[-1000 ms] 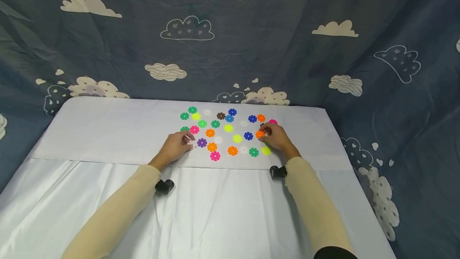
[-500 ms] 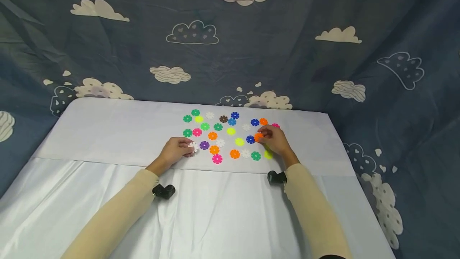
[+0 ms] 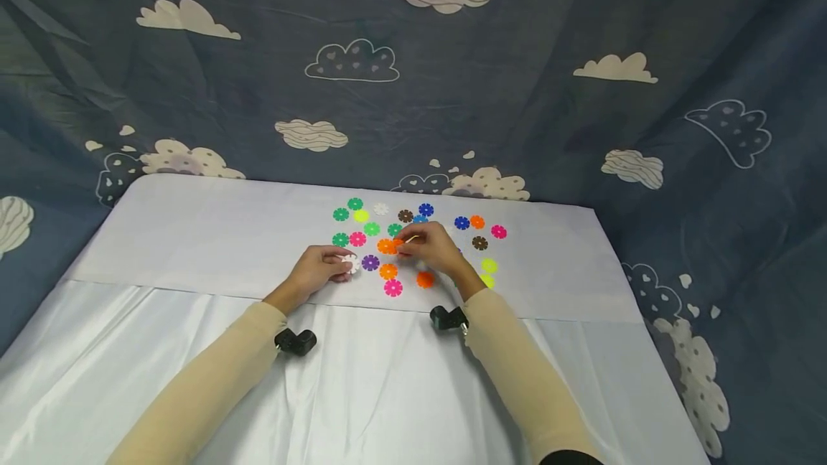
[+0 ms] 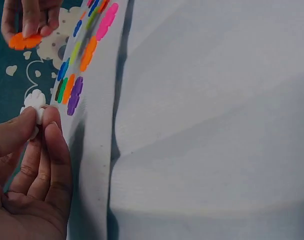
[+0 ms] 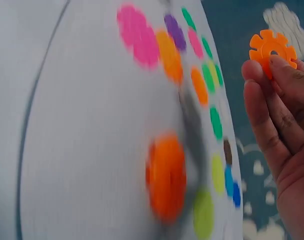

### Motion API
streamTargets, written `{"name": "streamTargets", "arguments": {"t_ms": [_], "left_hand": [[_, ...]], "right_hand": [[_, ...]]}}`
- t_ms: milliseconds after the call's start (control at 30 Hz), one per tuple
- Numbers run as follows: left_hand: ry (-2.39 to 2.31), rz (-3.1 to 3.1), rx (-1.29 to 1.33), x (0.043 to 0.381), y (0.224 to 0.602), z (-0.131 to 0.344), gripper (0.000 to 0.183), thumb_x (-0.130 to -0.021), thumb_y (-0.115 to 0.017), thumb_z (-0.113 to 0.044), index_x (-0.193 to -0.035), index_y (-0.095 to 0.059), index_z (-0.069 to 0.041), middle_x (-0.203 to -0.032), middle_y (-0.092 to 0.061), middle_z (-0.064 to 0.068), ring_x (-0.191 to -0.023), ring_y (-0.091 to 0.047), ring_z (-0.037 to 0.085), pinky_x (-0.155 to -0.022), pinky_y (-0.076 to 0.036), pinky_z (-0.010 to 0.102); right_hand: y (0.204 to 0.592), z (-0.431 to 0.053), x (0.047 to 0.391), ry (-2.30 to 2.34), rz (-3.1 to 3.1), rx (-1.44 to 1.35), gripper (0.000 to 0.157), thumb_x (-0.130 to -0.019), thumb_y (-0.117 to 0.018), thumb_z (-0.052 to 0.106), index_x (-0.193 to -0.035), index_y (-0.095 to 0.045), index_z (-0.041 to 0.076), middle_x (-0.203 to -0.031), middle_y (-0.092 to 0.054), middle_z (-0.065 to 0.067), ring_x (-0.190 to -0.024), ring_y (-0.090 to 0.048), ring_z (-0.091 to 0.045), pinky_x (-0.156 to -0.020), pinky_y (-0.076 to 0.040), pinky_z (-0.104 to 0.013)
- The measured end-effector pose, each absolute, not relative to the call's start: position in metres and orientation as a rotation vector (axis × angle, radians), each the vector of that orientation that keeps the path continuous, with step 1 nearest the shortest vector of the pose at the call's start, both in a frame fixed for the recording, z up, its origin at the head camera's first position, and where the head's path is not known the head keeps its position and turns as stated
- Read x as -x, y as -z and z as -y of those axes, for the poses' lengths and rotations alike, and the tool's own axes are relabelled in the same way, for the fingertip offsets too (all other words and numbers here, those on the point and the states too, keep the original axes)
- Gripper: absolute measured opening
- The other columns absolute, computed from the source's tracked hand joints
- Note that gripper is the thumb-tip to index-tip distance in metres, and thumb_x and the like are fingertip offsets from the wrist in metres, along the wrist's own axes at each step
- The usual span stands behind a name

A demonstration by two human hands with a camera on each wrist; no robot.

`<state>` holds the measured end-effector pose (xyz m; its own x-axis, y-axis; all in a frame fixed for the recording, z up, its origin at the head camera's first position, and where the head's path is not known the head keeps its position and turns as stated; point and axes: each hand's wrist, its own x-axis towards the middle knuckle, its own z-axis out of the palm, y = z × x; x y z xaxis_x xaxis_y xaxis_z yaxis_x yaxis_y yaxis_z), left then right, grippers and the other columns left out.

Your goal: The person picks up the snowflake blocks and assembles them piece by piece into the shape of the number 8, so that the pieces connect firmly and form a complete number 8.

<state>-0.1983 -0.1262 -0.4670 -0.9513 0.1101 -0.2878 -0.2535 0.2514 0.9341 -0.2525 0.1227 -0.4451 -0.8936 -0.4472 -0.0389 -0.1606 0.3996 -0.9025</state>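
My left hand (image 3: 316, 268) pinches white notched disc pieces (image 4: 35, 99) between thumb and fingers, at the left side of a spread of coloured discs. In the left wrist view, one white part stands at an angle against another. My right hand (image 3: 434, 246) holds an orange notched disc (image 5: 272, 47) by its edge, thumb over its centre. From the head view this disc overlaps another orange disc (image 3: 385, 246) on the table. Just right of the left hand lies a purple disc (image 3: 370, 262), with an orange disc (image 3: 388, 271) and a pink disc (image 3: 393, 288) beyond it.
Several flat discs are scattered over the white-covered table (image 3: 213, 235), among them a brown disc (image 3: 479, 242), a yellow disc (image 3: 489, 265) and a green disc (image 3: 340, 214). The right hand and forearm hide some. A dark cloud-patterned cloth (image 3: 491, 92) hangs behind the table.
My right hand has moved left with the orange disc, from the right side of the spread to its middle, nearer the left hand. The left hand stays almost in place, holding the white pieces.
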Motion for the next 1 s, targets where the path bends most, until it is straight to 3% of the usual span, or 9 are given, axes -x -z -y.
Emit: {"name": "streamTargets", "arguments": {"t_ms": [400,1000], "left_hand": [[-1.806,-2.199,0.144,0.198,0.456,0.124,0.034,-0.091,-0.065,-0.005,-0.122,-0.058,0.007,-0.078,-0.067,0.005,-0.07,-0.065,0.009,-0.073,-0.057,0.025],[-1.811,-2.189,0.159,0.199,0.456,0.126,0.035,-0.09,-0.067,-0.005,-0.122,-0.059,0.007,-0.077,-0.065,0.003,-0.069,-0.065,0.007,-0.073,-0.057,0.025]], "right_hand": [[0.445,-0.081,0.248,1.445,-2.41,0.599,0.011,-0.087,-0.069,0.002,-0.098,-0.071,0.002,-0.096,-0.069,-0.01,-0.08,-0.068,-0.018,-0.077,-0.057,-0.027],[0.448,-0.072,0.248,1.442,-2.454,0.659,0.01,-0.087,-0.069,0.003,-0.097,-0.073,0.003,-0.094,-0.07,-0.008,-0.08,-0.068,-0.017,-0.078,-0.056,-0.026]]}}
